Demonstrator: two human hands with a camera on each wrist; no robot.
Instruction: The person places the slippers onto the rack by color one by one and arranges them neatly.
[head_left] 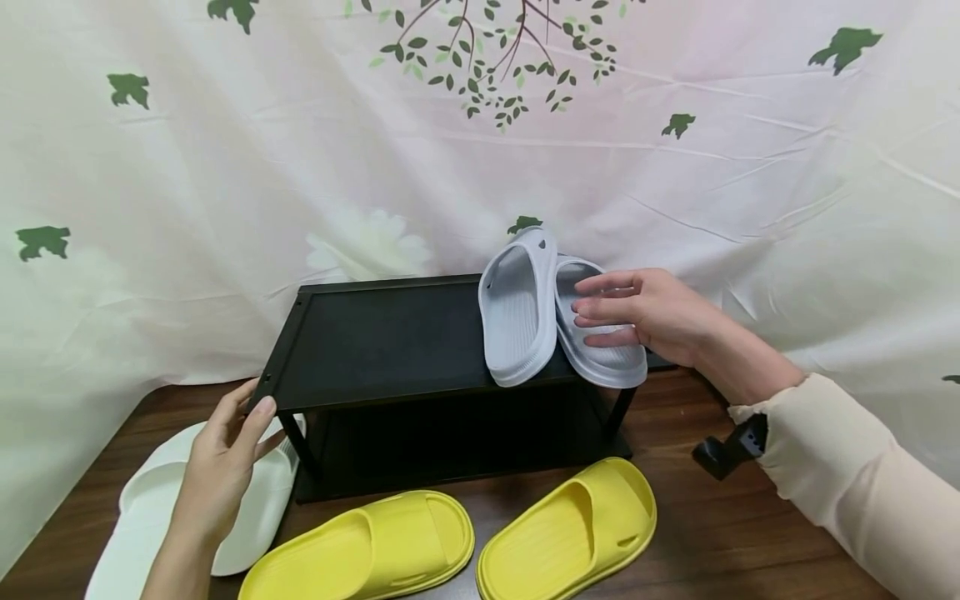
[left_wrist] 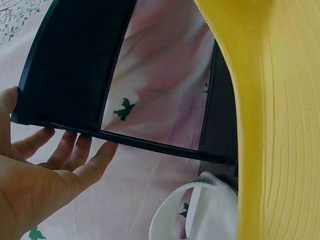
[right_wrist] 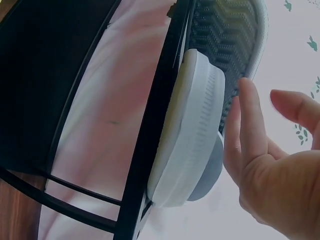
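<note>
A black two-tier shoe rack [head_left: 397, 342] stands on the wooden table. At its front left corner my left hand [head_left: 225, 450] grips the top board's edge, thumb at the front and fingers along the side [left_wrist: 55, 170]. Two pale grey-blue slippers sit at the right end of the top board: the left slipper [head_left: 517, 308] overlaps the right slipper [head_left: 600, 354] at its inner edge. My right hand [head_left: 660, 312] hovers by the right slipper with fingers extended and spread, holding nothing. In the right wrist view, a patterned sole [right_wrist: 225, 35] shows beyond my fingertips.
Two yellow slippers lie before the rack, a left one [head_left: 412, 533] and a right one [head_left: 573, 529]. White slippers [head_left: 161, 492] lie left of the rack, partly behind my left forearm. A printed cloth [head_left: 225, 167] hangs close behind the rack.
</note>
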